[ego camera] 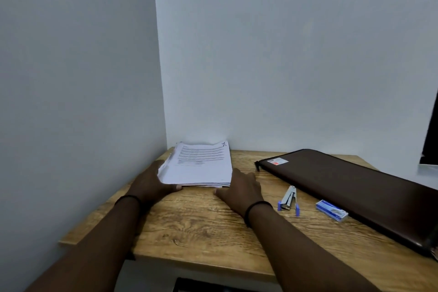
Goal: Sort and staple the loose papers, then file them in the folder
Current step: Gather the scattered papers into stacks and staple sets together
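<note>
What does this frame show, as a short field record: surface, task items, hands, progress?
surface: wooden table in a wall corner
papers: paper stack flat at the back left
folder: brown folder closed, on the right
stapler: stapler lying between papers and folder
staples: staple box beside the folder
left hand: left hand grips the stack's left edge
right hand: right hand flat beside the stack's right corner
progress: nothing stapled or filed yet
</note>
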The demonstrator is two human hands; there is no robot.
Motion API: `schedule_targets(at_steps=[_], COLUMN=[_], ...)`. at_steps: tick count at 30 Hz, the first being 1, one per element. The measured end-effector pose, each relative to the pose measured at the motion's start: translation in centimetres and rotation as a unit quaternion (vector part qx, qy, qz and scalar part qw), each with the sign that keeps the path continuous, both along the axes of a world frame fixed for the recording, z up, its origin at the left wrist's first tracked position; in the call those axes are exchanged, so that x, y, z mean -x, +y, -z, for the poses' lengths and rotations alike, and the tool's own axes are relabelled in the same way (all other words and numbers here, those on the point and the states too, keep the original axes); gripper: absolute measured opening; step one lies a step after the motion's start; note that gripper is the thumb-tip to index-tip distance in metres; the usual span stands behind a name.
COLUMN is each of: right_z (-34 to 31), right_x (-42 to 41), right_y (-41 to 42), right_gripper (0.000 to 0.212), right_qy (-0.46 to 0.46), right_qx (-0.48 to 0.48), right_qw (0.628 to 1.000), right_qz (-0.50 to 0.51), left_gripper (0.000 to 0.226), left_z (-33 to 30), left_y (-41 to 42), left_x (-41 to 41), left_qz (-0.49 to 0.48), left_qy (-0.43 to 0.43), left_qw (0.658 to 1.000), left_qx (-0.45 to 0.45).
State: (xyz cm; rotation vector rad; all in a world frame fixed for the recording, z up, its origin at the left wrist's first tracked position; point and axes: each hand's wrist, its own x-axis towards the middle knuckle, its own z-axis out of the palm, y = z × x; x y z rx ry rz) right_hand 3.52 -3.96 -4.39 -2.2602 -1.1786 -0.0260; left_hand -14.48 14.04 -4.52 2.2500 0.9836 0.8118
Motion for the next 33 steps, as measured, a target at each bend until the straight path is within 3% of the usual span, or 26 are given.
schedule_targets(at_steps=[8,12,17,24,28,33], right_z=[0.3,0.5,0.4,0.3,0.0,-0.4], right_x=[-0.6,-0.6,-0.4,-0.4,0.0,1.3], right_y=[3.8,3.8,3.2,2.8,2.2,-0.2], right_gripper=[0.065,0.054,0.050,0.063,0.078,0.062], right_qy=[-0.012,-0.041,-0.029,-0.005,-0.016,-0.100], right_qx=[-0.055,-0.050,-0.065,-0.062,-0.057,-0.115], right_qw=[0.998,0.997,0.997,0.998,0.998,0.988], right_qz=[-0.033,-0.036,-0.042,-0.032,-0.033,0.039], left_gripper=[0.110,0.107,0.084,0.102,0.094,0.102], left_z=[-0.4,-0.6,-0.1,-0.3,-0.7,-0.4], left_y=[5.1,5.8,5.8,4.1,2.6,-1.1], left_x=[0.9,0.8,0.5,1.0,0.8,0.2], left_qz=[0.010,0.039,0.052,0.053,0.039,0.018], left_qy=[0.018,0.033,0.023,-0.012,-0.053,-0.017], left_qw=[1.000,0.999,0.998,0.997,0.998,0.994], left_qx=[0.021,0.009,0.023,0.052,-0.010,-0.107])
